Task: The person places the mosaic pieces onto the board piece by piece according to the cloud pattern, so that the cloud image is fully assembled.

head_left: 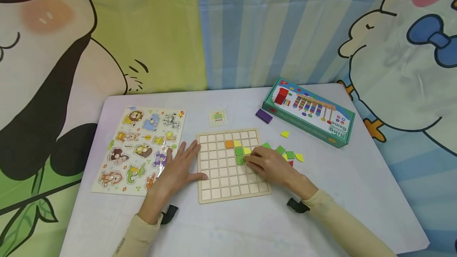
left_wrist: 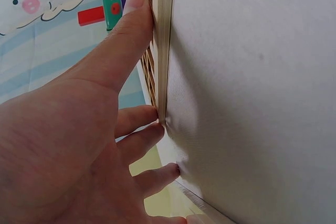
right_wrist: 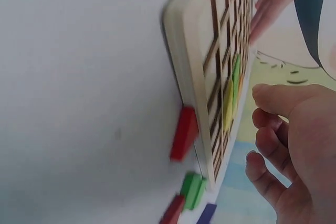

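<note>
**Coloured tiles (head_left: 239, 152) are sitting in a wooden grid board (head_left: 216, 191) between two hands**

The board is lying flat on the white worktop (head_left: 228, 233), in front of the person. An orange tile (head_left: 229, 144) and a yellow tile (head_left: 237, 143) are sitting side by side in its upper part. Below that yellow tile, two green ones are forming a column, and another yellow tile is lying right of the upper green.

The left hand (head_left: 176, 171) is spreading wide, its thumb lying over the board's left edge and its fingers reaching along that side; it is touching the board without gripping anything visible. The right hand (head_left: 272, 165) is bending its fingers over the board's right half, close to the lower green tile; whether it is pinching a piece cannot be told.

Loose green, yellow and red pieces (head_left: 280, 149) are lying scattered to the board's right, some partly hidden by the right hand. A small pattern card (head_left: 218, 117) is lying beyond the board. Farther right, a purple block (head_left: 264, 116) is lying beside a green toy box (head_left: 308, 112). An animal picture sheet (head_left: 139, 150) is lying to the left, partly under the left arm. Behind the worktop, a cartoon-printed backdrop (head_left: 242, 31) is hanging.
</note>
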`<state>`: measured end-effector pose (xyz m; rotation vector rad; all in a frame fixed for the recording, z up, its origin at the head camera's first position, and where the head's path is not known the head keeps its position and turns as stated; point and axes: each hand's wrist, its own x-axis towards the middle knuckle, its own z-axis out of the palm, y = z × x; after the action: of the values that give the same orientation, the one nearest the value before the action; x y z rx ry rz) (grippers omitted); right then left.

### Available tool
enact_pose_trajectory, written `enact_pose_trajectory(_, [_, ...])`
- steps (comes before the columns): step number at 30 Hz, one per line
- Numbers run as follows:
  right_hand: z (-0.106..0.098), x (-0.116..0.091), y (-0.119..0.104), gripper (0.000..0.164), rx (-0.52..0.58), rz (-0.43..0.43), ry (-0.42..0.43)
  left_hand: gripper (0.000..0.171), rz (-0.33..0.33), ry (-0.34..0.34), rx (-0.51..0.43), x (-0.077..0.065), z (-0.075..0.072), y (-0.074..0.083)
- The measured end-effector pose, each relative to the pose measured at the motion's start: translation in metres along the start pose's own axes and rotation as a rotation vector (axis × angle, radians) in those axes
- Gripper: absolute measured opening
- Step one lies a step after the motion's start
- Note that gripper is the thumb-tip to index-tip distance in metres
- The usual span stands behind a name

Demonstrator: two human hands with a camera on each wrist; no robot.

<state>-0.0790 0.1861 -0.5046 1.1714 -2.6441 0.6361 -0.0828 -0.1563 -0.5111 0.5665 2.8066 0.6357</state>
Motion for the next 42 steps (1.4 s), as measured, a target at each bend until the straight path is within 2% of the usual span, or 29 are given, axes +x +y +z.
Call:
enact_pose_trajectory(9, [-0.028, -0.025, 0.032, 0.023, -0.081, 0.12, 0.066, 0.11, -0.006, -0.009, -0.007, -0.001, -0.001, 0.001])
enact_pose_trajectory(15, [-0.05, -0.051, 0.051, 0.028, -0.158, 0.254, 0.036, 0.109, -0.004, -0.004, -0.015, -0.002, -0.002, 0.001])
enact_pose_trajectory(19, [-0.057, -0.067, 0.059, 0.031, -0.184, 0.312, 0.012, 0.109, -0.008, -0.005, -0.02, -0.003, -0.002, 0.0])
enact_pose_trajectory(27, [-0.058, -0.088, 0.069, 0.033, -0.165, 0.332, 0.007, 0.109, -0.011, 0.001, -0.024, -0.004, -0.003, -0.001])
enact_pose_trajectory(30, [-0.056, -0.091, 0.07, 0.034, -0.149, 0.34, -0.005, 0.109, -0.01, 0.0, -0.027, -0.004, -0.002, -0.001])
enact_pose_trajectory(37, [-0.055, -0.095, 0.069, 0.03, -0.12, 0.421, -0.037, 0.109, -0.003, -0.007, -0.027, -0.003, -0.001, -0.001])
enact_pose_trajectory(42, [-0.053, -0.097, 0.071, 0.03, -0.131, 0.414, -0.02, 0.109, 0.005, -0.002, -0.029, -0.002, -0.001, 0.001])
